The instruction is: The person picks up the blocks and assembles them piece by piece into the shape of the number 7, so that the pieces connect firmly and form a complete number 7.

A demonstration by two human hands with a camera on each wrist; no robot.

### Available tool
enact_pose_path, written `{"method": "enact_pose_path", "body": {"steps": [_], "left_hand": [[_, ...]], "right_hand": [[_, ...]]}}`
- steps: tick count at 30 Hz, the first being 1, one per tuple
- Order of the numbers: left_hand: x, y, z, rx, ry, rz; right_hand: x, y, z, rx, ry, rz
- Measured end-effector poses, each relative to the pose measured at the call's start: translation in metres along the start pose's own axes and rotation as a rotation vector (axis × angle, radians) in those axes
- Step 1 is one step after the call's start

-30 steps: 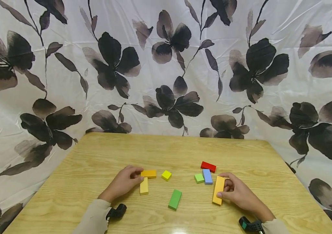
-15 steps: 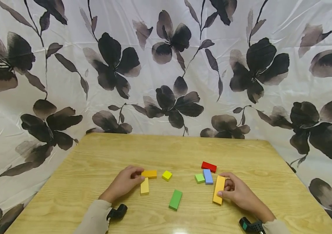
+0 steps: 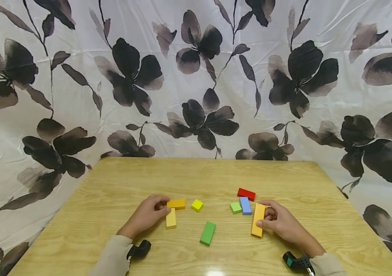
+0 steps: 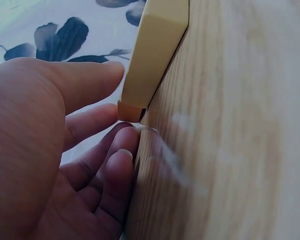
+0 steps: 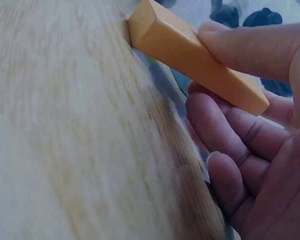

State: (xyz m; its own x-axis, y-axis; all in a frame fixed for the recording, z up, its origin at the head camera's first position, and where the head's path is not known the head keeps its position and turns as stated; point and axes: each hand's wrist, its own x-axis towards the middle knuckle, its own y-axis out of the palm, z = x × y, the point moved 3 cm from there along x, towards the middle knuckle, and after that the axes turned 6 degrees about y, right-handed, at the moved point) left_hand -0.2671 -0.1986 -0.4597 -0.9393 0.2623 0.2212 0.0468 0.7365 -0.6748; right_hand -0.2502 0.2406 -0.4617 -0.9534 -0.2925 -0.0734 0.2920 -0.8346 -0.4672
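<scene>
My left hand (image 3: 145,216) reaches in from the left to an orange block (image 3: 176,204) and a pale yellow block (image 3: 171,218), which meet in a corner. Thumb and index finger pinch the orange block's left end; the thumb lies right by the pale yellow block. In the left wrist view, the pale yellow block (image 4: 157,50) hides most of the orange one (image 4: 130,112). On the right, my right hand (image 3: 280,222) holds a longer light orange block (image 3: 258,220), thumb on its face and fingers behind. The right wrist view shows this block (image 5: 200,62) tilted, one end near the tabletop.
A yellow cube (image 3: 197,205) and a green block (image 3: 207,233) lie between the hands. Left of the right hand are a red block (image 3: 246,194), a blue block (image 3: 245,206) and a small light green block (image 3: 235,207). A floral curtain (image 3: 196,88) hangs behind the table (image 3: 196,176).
The right hand and its light orange block have shifted slightly away from the body. The left hand keeps its place, and the head view has tilted a little.
</scene>
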Motion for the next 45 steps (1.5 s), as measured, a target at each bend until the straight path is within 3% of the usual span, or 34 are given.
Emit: {"method": "enact_pose_path", "body": {"steps": [16, 28, 45], "left_hand": [[-0.003, -0.002, 0.000, -0.003, 0.013, -0.012], [-0.004, -0.002, 0.002, 0.005, 0.004, -0.012], [-0.003, -0.002, 0.003, 0.023, 0.017, -0.007]], "right_hand": [[0.006, 0.004, 0.006, 0.112, -0.011, -0.079], [0.011, 0.009, 0.010, 0.212, 0.045, -0.118], [0.022, 0.015, 0.025, 0.279, -0.045, -0.126]]}}
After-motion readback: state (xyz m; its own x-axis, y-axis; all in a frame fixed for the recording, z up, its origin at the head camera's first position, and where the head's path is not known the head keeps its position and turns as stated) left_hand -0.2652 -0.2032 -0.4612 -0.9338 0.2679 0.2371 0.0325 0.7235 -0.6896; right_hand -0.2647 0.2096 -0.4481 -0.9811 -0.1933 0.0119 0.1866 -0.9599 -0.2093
